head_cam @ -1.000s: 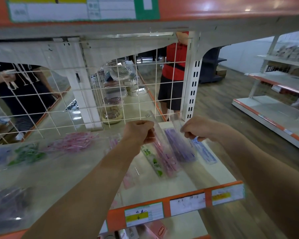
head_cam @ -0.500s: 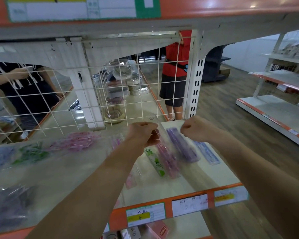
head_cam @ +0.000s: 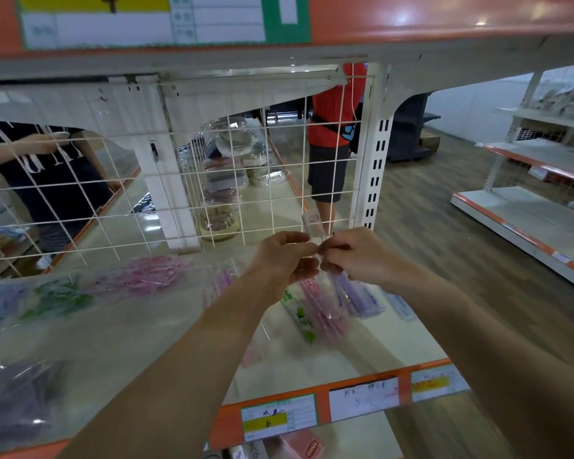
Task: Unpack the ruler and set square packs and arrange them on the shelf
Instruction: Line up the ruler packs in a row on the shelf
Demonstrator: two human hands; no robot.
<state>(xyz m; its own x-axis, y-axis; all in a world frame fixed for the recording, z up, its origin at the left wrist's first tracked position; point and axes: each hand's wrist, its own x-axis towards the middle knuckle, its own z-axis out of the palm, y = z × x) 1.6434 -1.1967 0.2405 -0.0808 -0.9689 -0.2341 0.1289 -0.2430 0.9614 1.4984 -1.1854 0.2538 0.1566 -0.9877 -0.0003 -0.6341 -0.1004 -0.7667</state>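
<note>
Hands meet above shelf (head_cam: 362,342): left hand (head_cam: 280,256) and right hand (head_cam: 355,256) both pinch one clear ruler pack (head_cam: 314,223), held upright before wire grid (head_cam: 272,180).

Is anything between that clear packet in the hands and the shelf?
Nothing hangs between them. The left hand and right hand pinch the clear plastic packet above the cream shelf, but green, pink and purple ruler packs lie directly below it; bare shelf shows nearer the front.
</note>
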